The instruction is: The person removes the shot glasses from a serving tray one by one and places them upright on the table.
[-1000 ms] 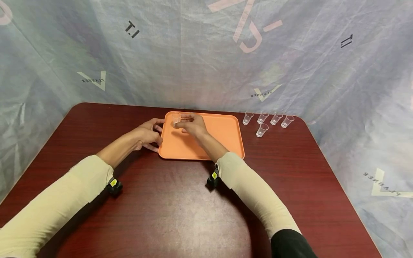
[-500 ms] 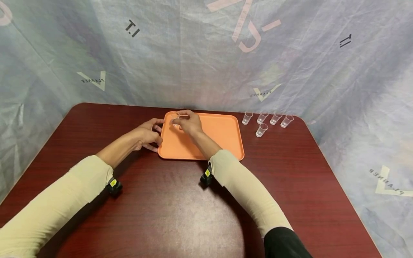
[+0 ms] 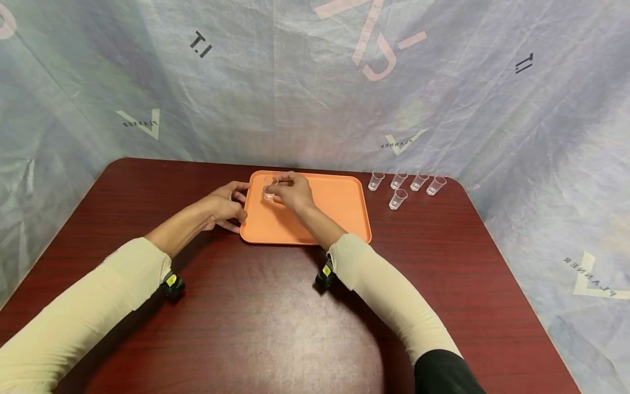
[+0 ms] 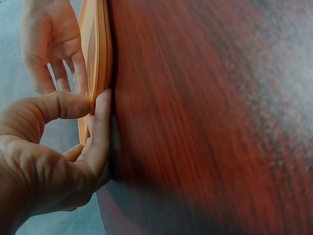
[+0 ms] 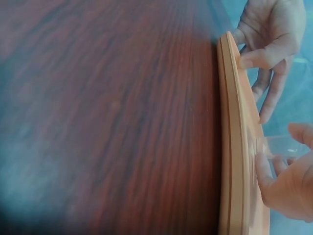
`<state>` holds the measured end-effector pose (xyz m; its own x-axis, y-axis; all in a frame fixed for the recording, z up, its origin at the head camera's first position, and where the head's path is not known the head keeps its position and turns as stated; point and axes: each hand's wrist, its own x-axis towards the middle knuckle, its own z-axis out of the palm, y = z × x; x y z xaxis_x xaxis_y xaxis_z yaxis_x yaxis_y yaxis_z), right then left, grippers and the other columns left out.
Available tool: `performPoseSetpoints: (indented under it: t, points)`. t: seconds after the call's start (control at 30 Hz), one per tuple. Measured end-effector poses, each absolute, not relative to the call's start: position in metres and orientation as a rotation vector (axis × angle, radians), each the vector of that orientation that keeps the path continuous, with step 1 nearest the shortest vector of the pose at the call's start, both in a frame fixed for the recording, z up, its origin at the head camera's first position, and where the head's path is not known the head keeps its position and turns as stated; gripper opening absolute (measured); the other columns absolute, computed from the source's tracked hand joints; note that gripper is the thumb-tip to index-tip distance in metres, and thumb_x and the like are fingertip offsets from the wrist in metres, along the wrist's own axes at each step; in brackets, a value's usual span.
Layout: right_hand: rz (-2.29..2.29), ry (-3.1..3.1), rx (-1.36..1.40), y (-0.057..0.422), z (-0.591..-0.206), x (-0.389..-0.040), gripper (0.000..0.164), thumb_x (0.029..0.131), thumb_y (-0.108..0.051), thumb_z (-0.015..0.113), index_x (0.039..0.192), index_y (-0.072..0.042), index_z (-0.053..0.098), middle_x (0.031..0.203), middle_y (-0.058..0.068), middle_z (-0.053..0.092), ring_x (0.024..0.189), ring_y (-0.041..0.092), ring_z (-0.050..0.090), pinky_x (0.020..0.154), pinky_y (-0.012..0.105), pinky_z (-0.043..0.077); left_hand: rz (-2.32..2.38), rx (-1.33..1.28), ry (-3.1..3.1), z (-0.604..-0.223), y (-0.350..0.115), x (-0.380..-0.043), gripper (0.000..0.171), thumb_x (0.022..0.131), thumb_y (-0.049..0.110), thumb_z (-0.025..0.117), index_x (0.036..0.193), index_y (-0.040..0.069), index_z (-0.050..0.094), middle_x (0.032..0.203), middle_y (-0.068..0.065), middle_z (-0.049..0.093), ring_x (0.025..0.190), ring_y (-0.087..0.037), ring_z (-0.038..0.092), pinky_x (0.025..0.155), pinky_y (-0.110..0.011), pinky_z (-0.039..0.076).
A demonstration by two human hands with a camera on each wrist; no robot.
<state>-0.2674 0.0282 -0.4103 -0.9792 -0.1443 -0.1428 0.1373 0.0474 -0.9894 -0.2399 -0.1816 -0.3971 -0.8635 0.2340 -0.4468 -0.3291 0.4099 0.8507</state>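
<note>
On table (image 3: 275, 306) near edge: sleeves | mid: left hand (image 3: 223, 207) pinches tray (image 3: 339, 210) left rim | far-left tray corner: right hand (image 3: 291, 191) grips clear cup (image 3: 268, 187), half hidden by fingers | beyond right: five cups (image 3: 404, 186), contents unclear

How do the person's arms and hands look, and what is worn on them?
Both hands, the left hand and the right hand, are bare. Long beige sleeves cover the forearms. A small black wrist camera with a yellow label hangs under each wrist. Black fabric shows above the right sleeve.
</note>
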Motion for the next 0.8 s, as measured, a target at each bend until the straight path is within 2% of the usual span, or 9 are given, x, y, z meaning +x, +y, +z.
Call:
performPoseSetpoints:
  t: [0.23,0.43,0.67,0.8]
  points:
    - [-2.026,2.077,-0.021,0.044,-0.406,-0.256,0.044,0.097,-0.004,0.083,0.138,0.005,0.068,0.116,0.004,0.07,0.103,0.016,0.073,0.111,0.046,0.067,1.476,-0.078,2.171,-0.397,-0.182,-0.24,0.109,0.089,-0.015,0.066,0.182,0.016,0.017,0.157,-0.022,0.035,0.108,-0.032,0.065,0.076,-0.04,0.074]
    - [-2.051,2.066,-0.047,0.061,-0.406,-0.248,0.043,0.097,-0.001,0.082,0.137,0.006,0.068,0.114,0.003,0.069,0.103,0.016,0.072,0.113,0.047,0.066,1.471,-0.078,2.177,-0.396,-0.183,-0.24,0.109,0.091,-0.013,0.067,0.182,0.018,0.016,0.162,-0.024,0.034,0.115,-0.035,0.064,0.076,-0.041,0.074]
    - [-2.043,2.068,-0.048,0.084,-0.404,-0.234,0.043,0.097,0.0,0.083,0.136,0.007,0.067,0.114,0.004,0.071,0.103,0.016,0.073,0.112,0.049,0.067,1.472,-0.072,2.174,-0.397,-0.184,-0.239,0.109,0.09,-0.013,0.067,0.182,0.018,0.018,0.162,-0.024,0.035,0.111,-0.034,0.065,0.076,-0.041,0.074]
    - [-2.024,2.09,-0.035,0.104,-0.403,-0.224,0.044,0.096,0.0,0.083,0.137,0.007,0.069,0.113,0.002,0.072,0.104,0.014,0.073,0.107,0.041,0.069,1.474,-0.072,2.175,-0.398,-0.183,-0.239,0.109,0.09,-0.013,0.068,0.182,0.018,0.018,0.162,-0.024,0.035,0.113,-0.035,0.066,0.076,-0.041,0.074]
